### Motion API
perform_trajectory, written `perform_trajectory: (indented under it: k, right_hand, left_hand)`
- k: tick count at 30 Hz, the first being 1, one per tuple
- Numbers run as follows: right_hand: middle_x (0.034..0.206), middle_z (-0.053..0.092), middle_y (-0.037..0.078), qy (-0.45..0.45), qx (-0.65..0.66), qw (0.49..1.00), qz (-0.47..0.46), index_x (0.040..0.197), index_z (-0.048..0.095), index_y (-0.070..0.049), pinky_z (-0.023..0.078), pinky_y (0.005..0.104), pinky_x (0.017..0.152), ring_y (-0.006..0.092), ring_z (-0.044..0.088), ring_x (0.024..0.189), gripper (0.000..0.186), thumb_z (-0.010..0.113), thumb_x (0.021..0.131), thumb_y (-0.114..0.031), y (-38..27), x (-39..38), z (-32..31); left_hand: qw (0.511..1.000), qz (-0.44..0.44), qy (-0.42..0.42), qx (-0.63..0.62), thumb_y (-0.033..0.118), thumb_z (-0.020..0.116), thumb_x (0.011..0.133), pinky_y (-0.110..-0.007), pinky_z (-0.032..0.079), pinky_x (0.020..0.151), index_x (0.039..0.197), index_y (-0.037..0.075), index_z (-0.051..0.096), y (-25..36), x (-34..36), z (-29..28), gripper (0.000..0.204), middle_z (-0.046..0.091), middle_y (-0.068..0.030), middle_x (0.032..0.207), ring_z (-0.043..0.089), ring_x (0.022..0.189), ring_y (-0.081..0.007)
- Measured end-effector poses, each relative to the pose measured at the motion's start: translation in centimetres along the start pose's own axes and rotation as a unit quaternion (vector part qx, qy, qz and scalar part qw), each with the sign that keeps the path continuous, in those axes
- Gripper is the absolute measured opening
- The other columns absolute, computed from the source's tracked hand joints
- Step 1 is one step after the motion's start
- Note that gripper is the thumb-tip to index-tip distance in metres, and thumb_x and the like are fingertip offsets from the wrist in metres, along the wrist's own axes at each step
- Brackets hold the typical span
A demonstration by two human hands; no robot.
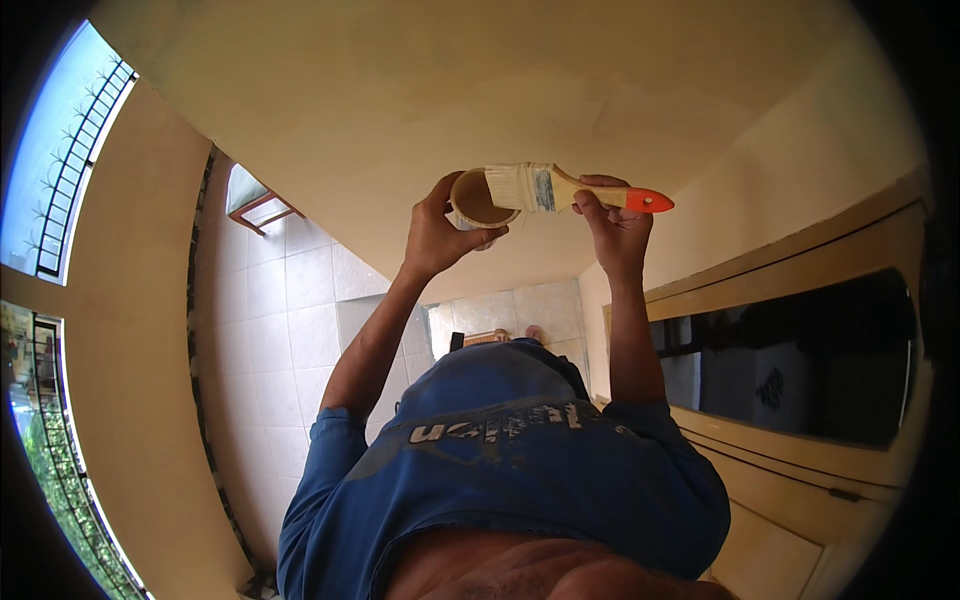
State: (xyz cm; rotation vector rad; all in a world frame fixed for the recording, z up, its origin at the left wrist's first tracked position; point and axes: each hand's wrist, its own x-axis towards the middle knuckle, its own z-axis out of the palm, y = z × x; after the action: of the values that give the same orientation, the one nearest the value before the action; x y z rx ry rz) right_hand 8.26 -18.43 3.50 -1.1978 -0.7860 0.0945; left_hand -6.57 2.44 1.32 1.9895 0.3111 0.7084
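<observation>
My left hand [440, 235] is wrapped round a round paint container [476, 208], held up with its open top toward me and paint on the rim. My right hand [615, 230] grips the wooden handle of a wide paintbrush [510, 188] with a red tip on the handle. The brush lies level, its pale, paint-coated bristles over the container's rim; whether they touch it I cannot tell.
A cream wall [520, 80] rises in front. At the left are barred windows [75, 150], tiled floor [270, 300] and a small wooden-framed stool or bench [255, 200]. A door [750, 490] with a dark glass panel [780, 360] stands at the right.
</observation>
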Motion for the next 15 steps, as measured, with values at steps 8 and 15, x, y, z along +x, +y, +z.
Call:
perform_trajectory:
  k: [8, 15]
  right_hand:
    - [0.098, 0.075, 0.008, 0.086, 0.032, 0.996, -0.011, 0.116, 0.07, 0.004, 0.062, 0.0291, 0.081, 0.0135, 0.073, 0.091, 0.026, 0.077, 0.097, -0.013, 2.7, -0.6, 0.0]
    - [0.101, 0.074, 0.007, 0.103, 0.013, 0.993, -0.049, 0.118, 0.07, 0.003, 0.061, 0.0288, 0.082, 0.0129, 0.072, 0.091, 0.024, 0.075, 0.098, -0.011, 2.7, -1.4, 1.0]
  left_hand:
    - [0.998, 0.055, 0.009, 0.002, 0.033, 0.096, 0.071, -0.044, 0.059, 0.1, 0.137, -0.001, 0.059, -0.6, 0.4, 0.1, 0.083, 0.072, -0.0168, 0.125, 0.071, 0.118, -0.0287]
    - [0.995, 0.095, 0.001, 0.007, 0.032, 0.099, 0.068, -0.041, 0.061, 0.097, 0.134, -0.006, 0.058, -1.3, 1.5, 0.1, 0.086, 0.073, -0.0197, 0.121, 0.073, 0.111, -0.0295]
